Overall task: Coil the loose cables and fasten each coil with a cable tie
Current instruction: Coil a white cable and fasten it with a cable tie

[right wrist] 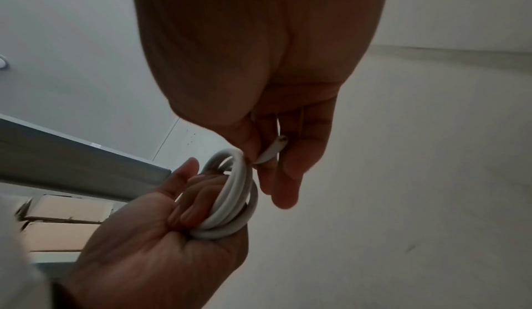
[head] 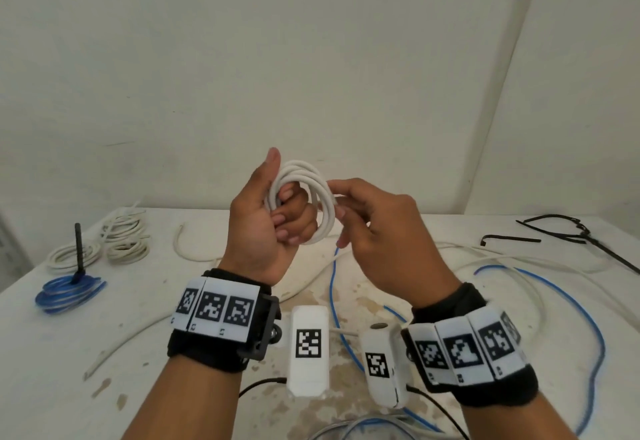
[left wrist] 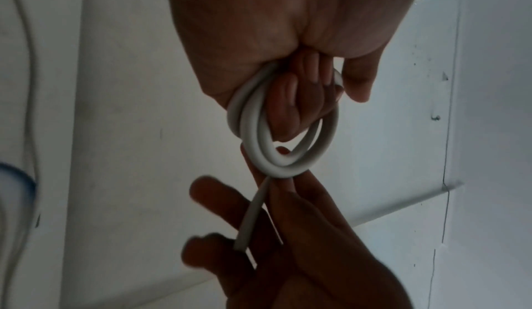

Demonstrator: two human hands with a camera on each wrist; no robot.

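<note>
A white cable coil of several loops is held up above the table. My left hand grips it, fingers curled through the loops and thumb pointing up. My right hand pinches the cable's free end right beside the coil. In the left wrist view the coil hangs from the left fingers and the short free end lies across the right hand. The right wrist view shows the cut end between thumb and fingers, next to the coil. No tie is on this coil.
Finished white coils and a blue coil with an upright black tie sit at the table's left. Loose blue cable and white cable sprawl across the middle and right. Black cable ties lie at the back right.
</note>
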